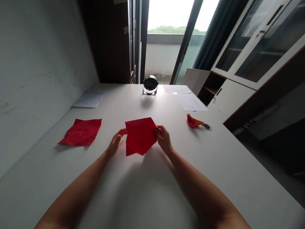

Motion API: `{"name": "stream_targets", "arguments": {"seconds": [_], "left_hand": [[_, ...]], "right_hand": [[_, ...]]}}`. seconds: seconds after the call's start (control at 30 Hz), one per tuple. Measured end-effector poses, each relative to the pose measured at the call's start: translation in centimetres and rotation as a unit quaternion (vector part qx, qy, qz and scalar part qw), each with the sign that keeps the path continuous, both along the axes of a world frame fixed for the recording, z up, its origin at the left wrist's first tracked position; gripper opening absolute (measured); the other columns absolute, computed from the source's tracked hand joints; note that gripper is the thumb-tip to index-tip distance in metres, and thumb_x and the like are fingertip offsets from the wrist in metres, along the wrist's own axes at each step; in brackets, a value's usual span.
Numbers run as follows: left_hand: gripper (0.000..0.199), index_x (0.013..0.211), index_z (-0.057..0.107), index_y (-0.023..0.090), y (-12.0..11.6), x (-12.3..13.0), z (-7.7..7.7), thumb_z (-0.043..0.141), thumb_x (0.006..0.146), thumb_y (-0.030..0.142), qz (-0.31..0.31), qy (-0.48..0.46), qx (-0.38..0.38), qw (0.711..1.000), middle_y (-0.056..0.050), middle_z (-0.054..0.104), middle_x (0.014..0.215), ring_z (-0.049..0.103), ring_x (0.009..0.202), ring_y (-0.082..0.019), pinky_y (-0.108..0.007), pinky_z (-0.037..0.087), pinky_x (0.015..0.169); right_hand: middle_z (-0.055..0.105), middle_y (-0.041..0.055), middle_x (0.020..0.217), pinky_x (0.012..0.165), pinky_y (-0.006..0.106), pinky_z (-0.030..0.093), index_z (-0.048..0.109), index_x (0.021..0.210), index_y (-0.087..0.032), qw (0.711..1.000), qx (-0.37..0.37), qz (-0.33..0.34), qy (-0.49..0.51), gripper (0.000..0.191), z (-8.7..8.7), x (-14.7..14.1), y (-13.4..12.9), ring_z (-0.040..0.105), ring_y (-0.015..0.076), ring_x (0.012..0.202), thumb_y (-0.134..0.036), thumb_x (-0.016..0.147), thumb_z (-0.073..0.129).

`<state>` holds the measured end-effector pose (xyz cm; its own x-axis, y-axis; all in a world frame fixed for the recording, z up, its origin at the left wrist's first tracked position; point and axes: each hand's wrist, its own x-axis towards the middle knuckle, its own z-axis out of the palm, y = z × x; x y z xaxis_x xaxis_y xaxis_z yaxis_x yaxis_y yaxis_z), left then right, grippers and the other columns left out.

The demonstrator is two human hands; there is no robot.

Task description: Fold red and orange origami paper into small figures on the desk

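Note:
A partly folded sheet of red paper [141,136] is held up over the white table, between my two hands. My right hand [163,138] pinches its right edge between thumb and fingers. At the left edge, my left hand [116,141] has its fingers reaching behind the paper, with the fingertips partly hidden. Another red sheet [83,132], creased and unfolded, lies on the table to the left. On the right rest a folded red paper boat [191,121] and an orange folded paper piece [197,121] touching it.
A round black device on a silver stand [150,85] stands at the table's [243,179] far edge. White papers [189,100] lie at the back right, more sheets [88,99] at the back left. A round cable hole [207,127] sits beside the boat. Wall [24,82] borders the left side.

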<state>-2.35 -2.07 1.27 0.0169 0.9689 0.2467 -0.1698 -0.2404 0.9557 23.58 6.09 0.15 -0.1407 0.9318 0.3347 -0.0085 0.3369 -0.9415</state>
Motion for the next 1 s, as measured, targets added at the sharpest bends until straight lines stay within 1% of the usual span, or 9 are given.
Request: {"name": "stream_targets", "arguments": {"seconds": [0.13, 0.23, 0.3, 0.4, 0.57, 0.67, 0.77, 0.87, 1.0], "left_hand": [[0.079, 0.131, 0.060, 0.021, -0.5, 1.0, 0.3, 0.048, 0.082, 0.081, -0.057, -0.007, 0.007, 0.998, -0.015, 0.066, 0.127, 0.062, 0.117, -0.033, -0.047, 0.050, 0.096], [0.073, 0.129, 0.060, 0.019, -0.8, 1.6, 0.5, 0.057, 0.082, 0.074, -0.079, -0.002, -0.023, 0.997, -0.015, 0.069, 0.117, 0.066, 0.108, -0.032, -0.043, 0.054, 0.087], [0.063, 0.126, 0.061, 0.018, -1.0, 1.9, 0.7, 0.062, 0.085, 0.066, -0.071, 0.010, -0.050, 0.996, -0.013, 0.071, 0.110, 0.068, 0.103, -0.029, -0.039, 0.055, 0.082], [0.052, 0.121, 0.061, 0.017, -1.0, 2.2, 1.1, 0.059, 0.089, 0.059, -0.045, 0.021, -0.077, 0.996, -0.012, 0.071, 0.106, 0.069, 0.097, -0.025, -0.033, 0.056, 0.075], [0.045, 0.117, 0.060, 0.018, -0.9, 2.4, 1.4, 0.065, 0.087, 0.050, -0.010, 0.045, -0.091, 0.995, -0.012, 0.070, 0.114, 0.069, 0.098, -0.026, -0.035, 0.057, 0.076], [0.039, 0.108, 0.063, 0.016, -0.6, 2.3, 0.9, 0.069, 0.085, 0.046, 0.015, 0.041, -0.104, 0.994, -0.012, 0.071, 0.109, 0.069, 0.093, -0.026, -0.037, 0.057, 0.076], [0.034, 0.103, 0.065, 0.016, -0.2, 2.0, 0.3, 0.071, 0.083, 0.043, 0.041, 0.015, -0.110, 0.993, -0.011, 0.072, 0.104, 0.069, 0.089, -0.024, -0.037, 0.057, 0.075], [0.037, 0.105, 0.065, 0.016, 0.1, 1.7, -0.2, 0.073, 0.081, 0.043, 0.056, -0.025, -0.119, 0.991, -0.010, 0.073, 0.104, 0.069, 0.089, -0.025, -0.037, 0.057, 0.076], [0.042, 0.105, 0.065, 0.015, 0.3, 1.4, -0.5, 0.076, 0.078, 0.046, 0.072, -0.054, -0.142, 0.986, -0.010, 0.074, 0.101, 0.070, 0.085, -0.024, -0.036, 0.057, 0.074]], "right_hand": [[0.067, 0.0003, 0.070, 0.050, 0.026, 0.043, 0.062, 0.093, -0.023, 0.998, -0.002, -0.048, -0.051, 0.027, 0.3, 0.1, -0.4, 0.056, 0.0156, 0.058, -0.049, 0.090, 0.054], [0.068, 0.0011, 0.069, 0.049, 0.026, 0.041, 0.064, 0.092, -0.023, 0.992, 0.007, -0.077, -0.097, 0.028, 0.5, 0.4, -0.5, 0.055, 0.0158, 0.056, -0.048, 0.090, 0.053], [0.068, 0.0015, 0.069, 0.049, 0.026, 0.040, 0.064, 0.091, -0.023, 0.988, 0.013, -0.093, -0.122, 0.027, 0.6, 0.7, -0.4, 0.055, 0.0161, 0.056, -0.047, 0.090, 0.052], [0.069, 0.0016, 0.069, 0.050, 0.027, 0.039, 0.065, 0.089, -0.023, 0.981, 0.022, -0.116, -0.153, 0.023, 0.6, 0.9, -0.2, 0.055, 0.0164, 0.056, -0.043, 0.089, 0.053], [0.069, 0.0019, 0.071, 0.052, 0.027, 0.041, 0.066, 0.091, -0.023, 0.978, 0.028, -0.109, -0.178, 0.022, 0.3, 0.8, -0.2, 0.057, 0.0170, 0.058, -0.040, 0.088, 0.053], [0.069, 0.0021, 0.072, 0.053, 0.027, 0.044, 0.066, 0.090, -0.023, 0.987, 0.004, -0.078, -0.138, 0.022, 0.3, 0.7, -0.3, 0.059, 0.0175, 0.060, -0.041, 0.087, 0.054], [0.070, 0.0030, 0.077, 0.054, 0.028, 0.049, 0.064, 0.090, -0.023, 0.998, -0.053, 0.002, -0.043, 0.023, 0.6, 0.6, -0.3, 0.063, 0.0191, 0.065, -0.045, 0.086, 0.059], [0.072, 0.0046, 0.088, 0.061, 0.033, 0.056, 0.064, 0.098, -0.022, 0.987, -0.114, 0.103, 0.047, 0.030, 0.9, 0.7, -0.4, 0.068, 0.0221, 0.073, -0.048, 0.083, 0.066], [0.074, 0.0067, 0.099, 0.073, 0.038, 0.059, 0.067, 0.108, -0.021, 0.964, -0.171, 0.189, 0.075, 0.040, 1.1, 0.6, -0.7, 0.071, 0.0248, 0.083, -0.047, 0.078, 0.073]]}}
